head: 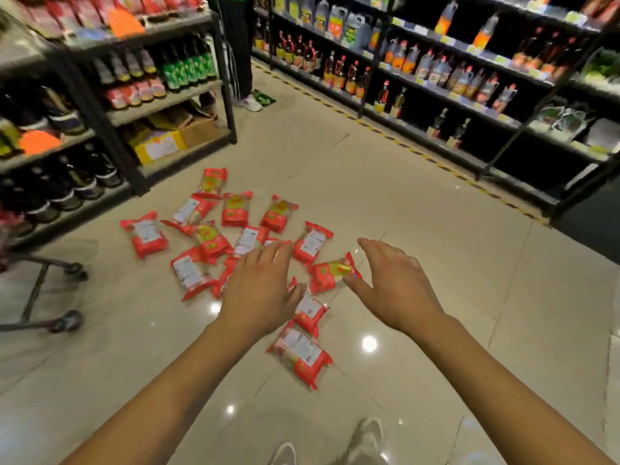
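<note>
Reaching over the spill: both hands hang above red packets (145,233) scattered on the floor (436,263) of the aisle. Left hand (260,290): fingers straight and close together, holding nothing, over the middle of the heap. Right hand (392,283): fingers straight, thumb spread wide; thumb tip meets the end of a tilted packet (330,273) that shows between the two hands. We cannot tell whether the thumb touches it or merely overlaps it in view.

Risks, as we judge them.
(1) Floor is glossy and the film wrap looks slick, so a flat-handed sweep may push packets away rather than gather them.
(2) Several packets overlap; lifting one could drag its neighbours.
(3) Our shoes (365,437) stand close behind the nearest packet, so a step forward could crush it.
(4) The cart (67,321) stands near on the left; a nudge could roll it onto the outer packets.

Count: hands, two. Packets, thirteen in plain view; more may be hidden under the left hand. Cart, one. Shoes, two. One other person (240,45) stands far up the aisle between the shelves (167,102).
</note>
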Motion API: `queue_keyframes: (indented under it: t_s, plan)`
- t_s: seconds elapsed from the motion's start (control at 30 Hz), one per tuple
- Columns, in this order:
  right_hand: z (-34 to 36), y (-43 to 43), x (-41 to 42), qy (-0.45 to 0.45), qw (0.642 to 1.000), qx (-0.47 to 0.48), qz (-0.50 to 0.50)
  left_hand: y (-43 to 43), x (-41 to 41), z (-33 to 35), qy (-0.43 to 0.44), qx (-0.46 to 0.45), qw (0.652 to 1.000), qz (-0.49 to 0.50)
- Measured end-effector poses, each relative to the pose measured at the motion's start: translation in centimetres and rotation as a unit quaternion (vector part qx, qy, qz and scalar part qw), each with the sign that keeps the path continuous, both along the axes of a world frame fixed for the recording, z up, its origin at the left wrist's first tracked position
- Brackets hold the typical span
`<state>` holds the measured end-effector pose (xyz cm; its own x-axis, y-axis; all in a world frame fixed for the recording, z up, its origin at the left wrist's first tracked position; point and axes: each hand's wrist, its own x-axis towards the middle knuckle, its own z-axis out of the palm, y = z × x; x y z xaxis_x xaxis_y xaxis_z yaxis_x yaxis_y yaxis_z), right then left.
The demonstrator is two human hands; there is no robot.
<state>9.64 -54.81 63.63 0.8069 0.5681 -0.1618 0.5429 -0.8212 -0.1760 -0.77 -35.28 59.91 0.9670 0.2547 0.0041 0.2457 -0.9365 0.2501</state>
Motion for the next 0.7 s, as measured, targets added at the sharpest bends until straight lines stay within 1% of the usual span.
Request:
queue_keyframes:
  t_s: [0.2,0.3,0.37,0.5,0.6,0.7]
  plan:
    - [-6.5,3.9,10.2,0.047,0.993,-0.007,0.111,1.0,4.0,-4.9,0.031,-0.002,0.990,0.137]
    - [-11.2,5.3,15.6,0.100,0.983,-0.007,0.156,0.8,7.0,-8.5,0.080,-0.029,0.973,0.212]
    - [-14.8,6.2,19.0,0.142,0.974,-0.009,0.176,0.4,9.2,-11.5,0.129,-0.058,0.955,0.259]
    - [-23.9,8.1,24.7,0.219,0.957,-0.030,0.188,-0.4,13.0,-19.7,0.167,-0.118,0.920,0.333]
    - [-32.4,9.2,27.1,0.253,0.951,-0.037,0.174,-0.9,15.0,-27.9,0.195,-0.190,0.878,0.393]
    - [-41.9,9.8,28.2,0.288,0.944,-0.061,0.148,-1.8,15.8,-37.8,0.205,-0.247,0.833,0.451]
